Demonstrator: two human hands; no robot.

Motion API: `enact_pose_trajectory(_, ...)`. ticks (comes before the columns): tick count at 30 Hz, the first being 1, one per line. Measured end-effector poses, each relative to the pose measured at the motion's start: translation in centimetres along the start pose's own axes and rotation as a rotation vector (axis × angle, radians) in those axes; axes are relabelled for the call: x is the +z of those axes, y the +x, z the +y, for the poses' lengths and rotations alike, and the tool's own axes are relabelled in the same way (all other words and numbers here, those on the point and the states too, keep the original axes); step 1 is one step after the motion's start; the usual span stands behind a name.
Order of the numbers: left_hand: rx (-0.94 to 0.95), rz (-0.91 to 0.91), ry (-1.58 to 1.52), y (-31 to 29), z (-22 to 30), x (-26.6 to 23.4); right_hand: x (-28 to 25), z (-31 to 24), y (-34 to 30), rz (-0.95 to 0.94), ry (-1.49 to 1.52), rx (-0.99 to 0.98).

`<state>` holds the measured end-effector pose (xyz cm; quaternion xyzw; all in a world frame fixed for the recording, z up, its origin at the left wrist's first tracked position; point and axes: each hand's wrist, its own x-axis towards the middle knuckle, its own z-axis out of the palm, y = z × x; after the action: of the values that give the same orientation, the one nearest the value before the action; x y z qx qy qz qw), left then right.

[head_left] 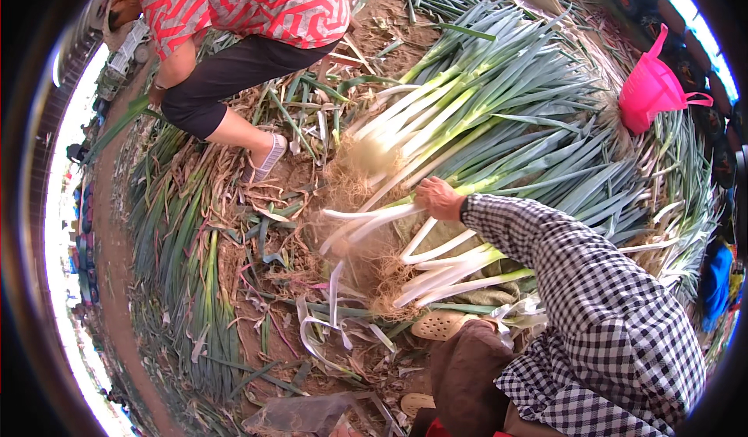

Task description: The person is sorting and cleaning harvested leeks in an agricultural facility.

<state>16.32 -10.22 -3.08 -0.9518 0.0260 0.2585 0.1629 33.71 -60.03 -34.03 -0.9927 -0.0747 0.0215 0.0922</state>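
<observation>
My right hand [440, 198], at the end of a black-and-white checked sleeve, is closed around the pale stems of a few leeks [382, 215]. Their root ends are smeared by motion, with a dusty haze about them. Beyond and to the right of this hand spreads a big heap of leeks [506, 102], with white stems and roots to the left and blue-green leaves to the right. Just below the hand, several more white-stemmed leeks [456, 272] lie with brown tangled roots on a greenish cloth [487, 295]. My left hand does not show.
At upper left a co-worker [245, 5] in a red-and-grey top bends over, holding a long green leaf [117, 132]. Leek leaves [183, 281] and dry scraps litter the ground on the left. A pink basket [650, 86] stands at upper right. My tan clog [440, 325] is below the leeks.
</observation>
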Motion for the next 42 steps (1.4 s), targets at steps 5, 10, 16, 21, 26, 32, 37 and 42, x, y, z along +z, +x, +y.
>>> enact_pose_trajectory(5,0.004,0.064,-0.151,-0.3,0.0,0.8,3.5,-0.8,2.3,0.090,-0.204,0.072)
enact_pose_trajectory(10,-0.035,0.143,-0.284,-0.6,-0.5,2.0,-1.5,-2.0,3.7,-0.268,-0.090,0.003)
enact_pose_trajectory(16,0.059,0.359,-0.601,0.5,1.2,2.8,-12.2,-0.6,0.5,-0.365,0.228,-0.020)
enact_pose_trajectory(21,0.346,-0.129,-1.428,7.9,8.6,2.2,-21.7,-8.8,-0.5,-0.297,0.590,-0.105)
enact_pose_trajectory(26,0.745,0.076,-2.069,8.2,15.5,-8.2,-24.7,-15.1,-3.3,-0.146,0.741,-0.513)
enact_pose_trajectory(32,0.591,0.296,-2.306,3.6,9.7,-10.5,-33.4,-22.0,-5.6,-0.154,0.976,-0.420)
enact_pose_trajectory(37,0.819,0.101,-2.099,-0.9,6.7,-11.8,-40.2,-28.6,-7.7,-0.226,1.140,-0.811)
enact_pose_trajectory(42,1.103,-0.002,-2.032,-4.7,4.7,-13.8,-43.8,-30.7,-8.1,-0.141,0.837,-0.970)
